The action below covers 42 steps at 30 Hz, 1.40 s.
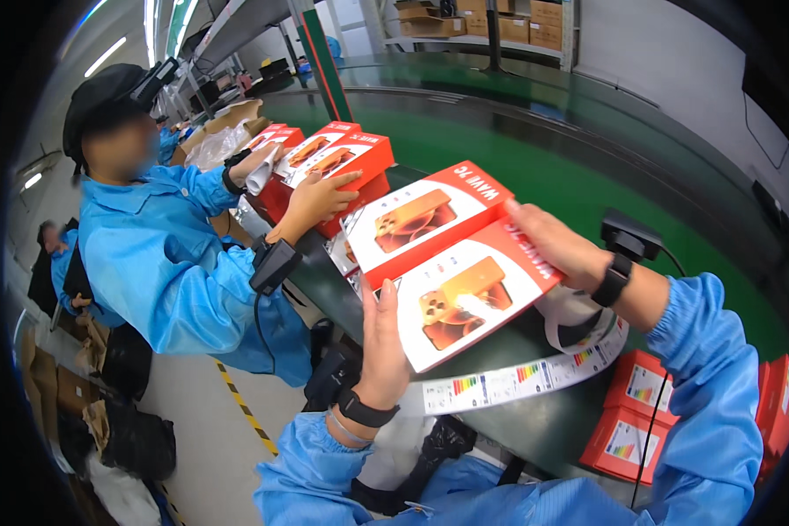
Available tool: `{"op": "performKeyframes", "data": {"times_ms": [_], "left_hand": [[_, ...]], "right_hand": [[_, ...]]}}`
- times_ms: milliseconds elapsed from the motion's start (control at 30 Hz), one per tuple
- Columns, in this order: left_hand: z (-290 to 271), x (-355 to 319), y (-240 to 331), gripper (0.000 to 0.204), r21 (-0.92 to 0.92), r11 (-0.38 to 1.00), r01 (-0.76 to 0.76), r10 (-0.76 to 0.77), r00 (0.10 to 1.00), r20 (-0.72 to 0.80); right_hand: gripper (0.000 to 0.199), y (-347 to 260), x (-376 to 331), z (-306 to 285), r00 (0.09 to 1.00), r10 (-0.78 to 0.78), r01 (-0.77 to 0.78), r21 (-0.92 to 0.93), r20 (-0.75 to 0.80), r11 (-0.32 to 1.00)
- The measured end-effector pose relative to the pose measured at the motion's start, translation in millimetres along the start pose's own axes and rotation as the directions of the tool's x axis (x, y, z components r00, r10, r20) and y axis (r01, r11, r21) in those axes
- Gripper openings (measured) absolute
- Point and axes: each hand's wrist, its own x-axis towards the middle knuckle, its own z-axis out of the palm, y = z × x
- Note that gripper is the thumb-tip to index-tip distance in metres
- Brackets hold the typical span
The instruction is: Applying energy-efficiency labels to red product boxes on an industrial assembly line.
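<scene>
A red-and-white phone box (465,302) with a picture of an orange phone on its lid is between my two hands. My left hand (383,337) presses along its left edge, thumb up. My right hand (557,244) grips its far right corner, with the fingertips hidden. Right against its far side is a second box of the same kind (425,219); I cannot tell whether my hands bear that one too. Beneath them a strip of white labels (500,381) with coloured bars curls across the dark green table (491,425).
At the left a co-worker in blue (167,254) has both hands at several similar boxes (337,153). More red boxes (627,430) with labels stand at the lower right. A green conveyor belt (570,158) runs behind, beside a post (322,70). A black wrist device (631,235) trails a cable.
</scene>
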Motion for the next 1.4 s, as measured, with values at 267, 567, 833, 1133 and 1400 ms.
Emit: {"op": "performKeyframes", "data": {"times_ms": [267, 567, 833, 1133, 1400], "left_hand": [[80.1, -46.4, -12.7, 0.067, -0.049, 0.996, -0.079, 0.089, 0.953, 0.288], [154.5, -88.1, -44.0, 0.053, -0.139, 0.937, 0.32, -0.242, 0.883, 0.401], [189.4, -106.5, -66.0, 0.069, -0.112, 0.948, 0.299, -0.23, 0.884, 0.407], [182.1, -88.1, -103.4, 0.078, -0.039, 0.817, 0.576, -0.512, 0.754, 0.412], [188.6, -82.9, -100.0, 0.065, 0.313, 0.78, 0.542, -0.625, 0.652, 0.429]], "right_hand": [[0.036, 7.1, -151.4, -44.4, 0.873, -0.318, 0.276, -0.163, -0.37, 0.947], [0.043, 45.4, -274.8, -64.3, 0.532, -0.654, 0.377, -0.541, -0.538, 0.752], [0.055, 101.1, -318.3, -73.0, 0.366, -0.776, 0.427, -0.649, -0.513, 0.63], [0.063, 143.7, -327.5, -64.2, 0.371, -0.78, 0.395, -0.675, -0.504, 0.623], [0.058, 135.1, -343.0, -52.9, 0.415, -0.585, 0.459, -0.395, -0.697, 0.796]]}}
